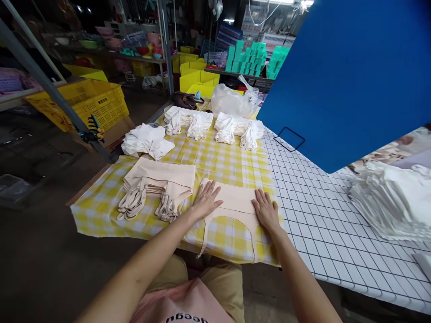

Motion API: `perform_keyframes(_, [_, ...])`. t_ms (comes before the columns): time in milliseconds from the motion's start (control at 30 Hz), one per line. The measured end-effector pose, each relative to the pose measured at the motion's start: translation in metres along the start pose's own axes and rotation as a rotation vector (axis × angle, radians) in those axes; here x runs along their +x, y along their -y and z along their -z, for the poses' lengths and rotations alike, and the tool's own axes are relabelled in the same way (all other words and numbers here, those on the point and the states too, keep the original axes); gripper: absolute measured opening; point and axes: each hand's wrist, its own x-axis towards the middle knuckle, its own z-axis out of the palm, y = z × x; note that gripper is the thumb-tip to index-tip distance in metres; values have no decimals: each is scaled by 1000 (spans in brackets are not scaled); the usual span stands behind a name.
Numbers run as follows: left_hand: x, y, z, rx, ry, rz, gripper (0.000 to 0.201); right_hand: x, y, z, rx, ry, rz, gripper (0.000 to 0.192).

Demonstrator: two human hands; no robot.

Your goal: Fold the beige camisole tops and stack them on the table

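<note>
Pressing flat on a beige cloth bag [232, 199], the left hand [206, 199] and the right hand [266, 209] lie palm down with fingers spread, pinching nothing. The bag lies at the near edge of the surface [218, 166], on a yellow checked cloth, with its strap loops [205, 237] trailing toward 6 o'clock over the edge. At 9 o'clock of the left hand, just beside it, sits a stack of like bags [158, 186]; at 12 o'clock, well apart, lie white folded bundles [215, 123]. The fabric appears thin, soft and light, limp rather than stiff, and likely to wrinkle or slide on the cloth. A sound hold would be at the top corners or the straps.
</note>
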Motion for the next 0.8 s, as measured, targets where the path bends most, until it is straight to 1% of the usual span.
perform_keyframes(67, [-4, 3, 4, -7, 3, 35, 58, -11, -8, 9, 97, -30, -45, 54])
perform_keyframes(100, [-7, 4, 6, -11, 5, 54, 59, -21, -12, 14, 166, -69, -70, 54])
perform_keyframes(167, [-12, 3, 10, -20, 16, 90, 60, -52, -16, 25, 345, -148, -129, 51])
perform_keyframes(200, [-14, 1, 11, -26, 23, 96, 60, -72, -17, 30, 457, -161, -160, 49])
perform_keyframes(233, [-15, -3, 12, -35, 33, 84, 61, -93, -16, 33, 562, -115, -178, 46])
perform_keyframes(267, [-16, -9, 12, -45, 42, 56, 61, -114, -15, 34, 652, -5, -163, 46])
perform_keyframes(300, [-16, -17, 12, -57, 51, 8, 60, -134, -14, 33, 728, 169, -128, 46])
perform_keyframes(333, [-15, -27, 11, -71, 61, -56, 59, -152, -11, 31, 769, 371, -91, 45])
perform_keyframes(367, [-15, -38, 9, -86, 72, -125, 57, -166, -8, 26, 785, 523, -78, 44])
perform_keyframes(400, [-14, -50, 6, -100, 82, -191, 55, -175, -5, 19, 787, 591, -97, 42])
perform_keyframes(433, [-14, -63, 2, -112, 93, -247, 54, -181, -2, 11, 786, 570, -146, 40])
perform_keyframes(467, [-14, -76, -3, -121, 103, -290, 53, -183, 1, 2, 794, 475, -214, 40])
perform_keyframes(533, [-16, -98, -15, -138, 119, -329, 54, -180, 5, -13, 868, 228, -346, 43])
perform_keyframes(567, [-18, -107, -21, -144, 124, -326, 57, -178, 7, -19, 939, 163, -381, 46])
perform_keyframes(600, [-19, -114, -28, -145, 128, -314, 60, -176, 9, -23, 1026, 154, -390, 48])
perform_keyframes(667, [-21, -123, -38, -127, 130, -280, 69, -177, 11, -23, 1185, 228, -358, 48])
perform_keyframes(733, [-22, -126, -44, -95, 133, -261, 74, -185, 10, -14, 1266, 301, -310, 47])
perform_keyframes(800, [-23, -126, -46, -70, 140, -256, 76, -196, 5, 3, 1256, 319, -297, 47])
